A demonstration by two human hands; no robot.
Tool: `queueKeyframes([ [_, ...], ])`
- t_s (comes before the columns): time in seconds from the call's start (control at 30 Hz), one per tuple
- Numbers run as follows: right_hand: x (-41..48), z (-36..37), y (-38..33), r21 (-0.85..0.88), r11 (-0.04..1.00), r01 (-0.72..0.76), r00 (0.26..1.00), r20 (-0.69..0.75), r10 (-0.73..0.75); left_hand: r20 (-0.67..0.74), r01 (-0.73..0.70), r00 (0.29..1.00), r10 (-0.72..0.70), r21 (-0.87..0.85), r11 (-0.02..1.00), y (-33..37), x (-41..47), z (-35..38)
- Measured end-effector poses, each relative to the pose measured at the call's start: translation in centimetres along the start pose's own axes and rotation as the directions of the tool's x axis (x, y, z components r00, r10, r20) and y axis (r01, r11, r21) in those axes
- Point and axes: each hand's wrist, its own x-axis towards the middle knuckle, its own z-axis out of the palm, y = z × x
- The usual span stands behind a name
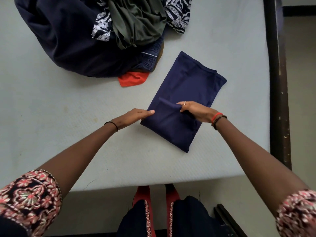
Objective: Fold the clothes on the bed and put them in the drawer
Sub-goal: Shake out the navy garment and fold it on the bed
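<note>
A navy blue garment [188, 89] lies folded into a long rectangle on the pale grey mattress [68, 130], slanting from near centre to upper right. My left hand [135, 116] rests flat with straight fingers on the garment's left edge. My right hand [195, 110] pinches a raised ridge of the navy fabric near the garment's middle, its fingers curled round the cloth. A pile of unfolded clothes [82, 40] sits at the back left: dark navy cloth, an olive green piece [136, 23], a navy-and-white leaf print [177, 12] and an orange-red piece [131, 79].
A dark wooden bed frame rail [278, 93] runs along the mattress's right side. The mattress's near edge [153, 183] is just in front of my legs and red shoes [142, 195]. A dark slat [229, 221] lies on the floor at lower right. No drawer is in view.
</note>
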Motion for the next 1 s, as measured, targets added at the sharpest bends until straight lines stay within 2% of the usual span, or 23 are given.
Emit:
queueKeyframes([
  [0.1,1.3,-0.8,0.1,-0.171,0.985,0.003,0.994,-0.105,-0.021,-0.139,-0.049,0.989,0.055,0.044,0.998,-0.5,0.5,0.6],
  [0.17,1.9,-0.9,0.5,-0.204,0.979,0.025,0.968,-0.239,-0.075,-0.206,-0.06,0.976,0.072,0.061,0.996,-0.9,0.6,1.0],
  [0.23,1.9,0.2,1.4,-0.259,0.965,0.048,0.876,-0.453,-0.165,-0.285,-0.081,0.954,0.094,0.06,0.995,-1.2,0.4,1.6],
  [0.27,1.5,1.5,1.9,-0.322,0.945,0.051,0.801,-0.553,-0.231,-0.339,-0.107,0.931,0.139,0.109,0.988,-1.4,0.1,1.8],
  [0.3,0.9,3.1,2.5,-0.406,0.912,0.057,0.724,-0.612,-0.318,-0.387,-0.148,0.891,0.236,0.243,0.959,-1.7,-0.2,1.9],
  [0.33,0.2,4.9,3.4,-0.524,0.85,0.06,0.662,-0.616,-0.427,-0.378,-0.185,0.849,0.37,0.443,0.877,-2.0,-0.5,2.0],
  [0.37,-0.4,6.7,4.4,-0.653,0.756,0.053,0.632,-0.564,-0.531,-0.3,-0.213,0.806,0.51,0.656,0.724,-2.3,-0.8,2.1],
  [0.4,-1.0,8.5,5.5,-0.766,0.642,0.036,0.636,-0.478,-0.606,-0.166,-0.235,0.775,0.609,0.819,0.523,-2.6,-0.9,2.2],
  [0.43,-1.1,10.0,6.7,-0.849,0.528,0.015,0.666,-0.385,-0.639,-0.022,-0.25,0.763,0.647,0.912,0.326,-2.7,-0.9,2.4],
  [0.47,-1.2,11.2,7.8,-0.898,0.439,-0.012,0.71,-0.317,-0.628,0.086,-0.255,0.763,0.641,0.951,0.177,-2.9,-0.7,2.6],
  [0.53,-0.8,12.5,9.6,-0.932,0.353,-0.082,0.776,-0.282,-0.565,0.16,-0.236,0.766,0.623,0.971,0.041,-3.2,0.1,3.6],
  [0.67,0.1,12.4,10.5,-0.9,0.36,-0.247,0.761,-0.41,-0.503,0.118,-0.127,0.722,0.682,0.991,-0.038,-2.4,2.1,4.6],
  [0.77,0.3,12.1,10.1,-0.879,0.354,-0.32,0.751,-0.463,-0.47,0.112,-0.091,0.763,0.636,0.994,-0.066,-1.8,3.1,4.4],
  [0.87,0.2,11.7,10.1,-0.862,0.391,-0.324,0.758,-0.483,-0.438,0.11,-0.111,0.814,0.57,0.993,-0.033,-1.8,2.9,4.2],
  [1.0,-0.5,12.1,10.9,-0.873,0.431,-0.229,0.783,-0.429,-0.451,0.121,-0.145,0.87,0.478,0.989,0.014,-1.8,1.3,4.2],
])
